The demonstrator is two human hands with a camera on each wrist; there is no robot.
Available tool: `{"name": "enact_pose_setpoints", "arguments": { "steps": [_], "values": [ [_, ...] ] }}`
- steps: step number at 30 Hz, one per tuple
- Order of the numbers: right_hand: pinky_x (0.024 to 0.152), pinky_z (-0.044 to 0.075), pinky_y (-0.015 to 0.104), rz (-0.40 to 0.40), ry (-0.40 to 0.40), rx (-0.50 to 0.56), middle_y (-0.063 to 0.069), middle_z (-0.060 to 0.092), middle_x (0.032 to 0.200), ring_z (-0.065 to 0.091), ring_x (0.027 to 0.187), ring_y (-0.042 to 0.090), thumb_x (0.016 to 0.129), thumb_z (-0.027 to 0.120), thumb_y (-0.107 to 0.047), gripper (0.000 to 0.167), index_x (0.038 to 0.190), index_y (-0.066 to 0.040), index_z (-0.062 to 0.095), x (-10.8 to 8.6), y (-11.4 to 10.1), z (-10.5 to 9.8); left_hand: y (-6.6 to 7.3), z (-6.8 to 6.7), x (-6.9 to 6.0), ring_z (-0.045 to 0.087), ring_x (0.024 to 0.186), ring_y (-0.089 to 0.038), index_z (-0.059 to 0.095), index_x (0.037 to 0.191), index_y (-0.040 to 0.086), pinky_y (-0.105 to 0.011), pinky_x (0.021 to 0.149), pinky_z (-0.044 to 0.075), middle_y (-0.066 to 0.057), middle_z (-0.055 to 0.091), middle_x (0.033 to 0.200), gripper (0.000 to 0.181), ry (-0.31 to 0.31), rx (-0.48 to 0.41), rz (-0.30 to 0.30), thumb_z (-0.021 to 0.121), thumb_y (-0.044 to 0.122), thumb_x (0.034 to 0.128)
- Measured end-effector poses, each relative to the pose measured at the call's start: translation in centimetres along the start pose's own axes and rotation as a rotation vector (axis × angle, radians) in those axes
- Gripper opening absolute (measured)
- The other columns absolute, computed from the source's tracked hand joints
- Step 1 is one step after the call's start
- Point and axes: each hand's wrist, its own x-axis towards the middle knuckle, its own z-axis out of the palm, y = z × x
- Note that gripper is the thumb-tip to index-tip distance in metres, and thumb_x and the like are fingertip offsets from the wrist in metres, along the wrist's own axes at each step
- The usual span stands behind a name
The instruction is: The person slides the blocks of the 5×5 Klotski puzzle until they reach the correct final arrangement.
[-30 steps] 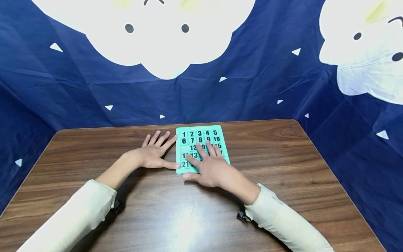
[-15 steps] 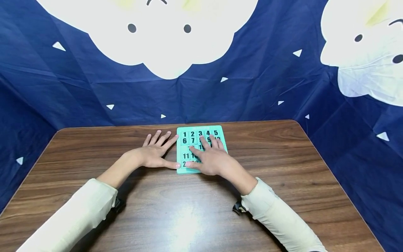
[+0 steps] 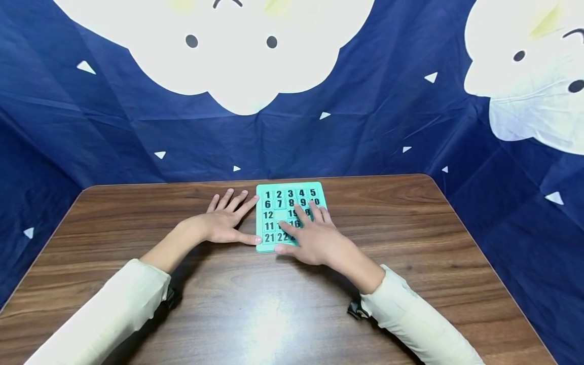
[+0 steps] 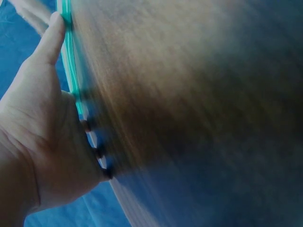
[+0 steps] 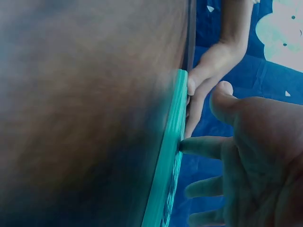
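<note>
Turquoise number puzzle (image 3: 280, 215) sits on tabletop (image 3: 219, 289), L hand (image 3: 223, 225) touching its left edge, R hand (image 3: 315, 241) w/ index tip on its face, both hands' fingers spread apart.

Head camera: looks from above the near side, forward and down; widest and farthest view; covers desk (image 3: 410, 228), left hand (image 3: 221, 225), right hand (image 3: 317, 242), number board (image 3: 284, 202) and blue backdrop (image 3: 365, 126).
Left wrist camera: close, low over the desk; faces along the left hand; picture turned sideways, board edge-on.
Right wrist camera: close, low; faces along the right hand; likewise sideways, board edge-on.
Shared, all views: board, desk, backdrop.
Shared, head and right wrist: both hands.
</note>
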Motion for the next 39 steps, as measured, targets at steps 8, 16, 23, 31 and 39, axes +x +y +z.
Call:
{"name": "enact_pose_setpoints", "arguments": {
  "steps": [8,16,23,31,39],
  "values": [
    [0.144,0.003,0.069,0.046,-0.004,0.003,0.011,0.004,0.193,-0.007,0.177,0.05,0.11,0.036,-0.082,0.077,0.179,-0.049,0.025,1.0,0.5,-0.2,0.0,0.0,0.1,-0.019,0.175,-0.052,-0.003,0.184,0.029,-0.077,0.137,-0.013,-0.015,-0.009,0.192,0.128,0.008,0.008,0.001,0.063,0.091,0.094],
    [0.144,0.001,0.069,0.051,0.004,0.038,0.011,0.003,0.193,-0.006,0.177,0.049,0.11,0.037,-0.081,0.08,0.18,-0.043,0.029,0.1,1.6,-0.5,0.0,0.1,0.1,-0.02,0.175,-0.052,-0.003,0.184,0.029,-0.077,0.137,-0.013,-0.014,-0.01,0.192,0.128,0.013,0.007,0.002,0.063,0.091,0.094],
    [0.143,0.006,0.07,0.063,-0.024,0.002,0.013,0.004,0.192,-0.003,0.177,0.052,0.11,0.04,-0.081,0.082,0.18,-0.041,0.028,-1.4,1.0,0.1,0.0,0.1,0.0,-0.019,0.174,-0.052,-0.003,0.184,0.029,-0.077,0.137,-0.013,-0.015,-0.009,0.192,0.128,0.013,0.001,0.003,0.064,0.091,0.0939],
    [0.144,0.005,0.067,0.019,-0.013,-0.001,0.01,0.003,0.193,-0.005,0.177,0.049,0.109,0.037,-0.083,0.083,0.18,-0.039,0.029,-0.2,-0.6,-0.1,0.1,0.1,0.1,-0.021,0.175,-0.051,-0.004,0.184,0.03,-0.075,0.137,-0.015,-0.013,-0.011,0.192,0.128,0.005,-0.005,0.001,0.063,0.091,0.0939],
    [0.144,0.004,0.068,0.074,0.015,0.016,0.013,0.002,0.192,-0.004,0.177,0.049,0.11,0.039,-0.082,0.086,0.182,-0.037,0.024,0.6,1.4,-0.2,0.0,0.1,-0.2,-0.021,0.174,-0.051,-0.004,0.184,0.029,-0.076,0.137,-0.015,-0.014,-0.01,0.192,0.128,0.007,-0.005,0.001,0.062,0.092,0.0938]
  ]
}}
